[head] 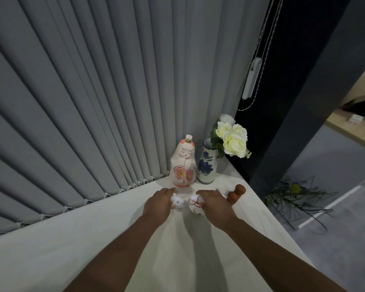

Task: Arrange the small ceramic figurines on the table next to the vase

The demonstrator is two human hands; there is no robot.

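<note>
Head view, lower centre of frame: two small white figurines on the pale table (pixel 93 239), just in front of the larger pieces. Left hand (pixel 159 202) curled over a small white figurine (pixel 178 202), fingers wrapped on its near side; right hand (pixel 214 202) cupped over a round white figurine with red lines (pixel 195 205), fingers pressed along its top. Just above these, toward frame centre, a tall doll figurine with pink flowers (pixel 183 165) standing upright, touching or nearly touching the blue-flowered vase (pixel 207 165) with white roses (pixel 233 137). Right of the right hand, a brown figurine (pixel 236 193) near the table's edge, partly hidden. Behind everything, grey vertical blinds (pixel 82 102).

Step in hand, by the look of it: setting the two small pieces in place before the doll and vase. Next move likely calls for easing both upright, then letting go without nudging the tall doll, and fetching the brown piece inward from the edge.
</note>
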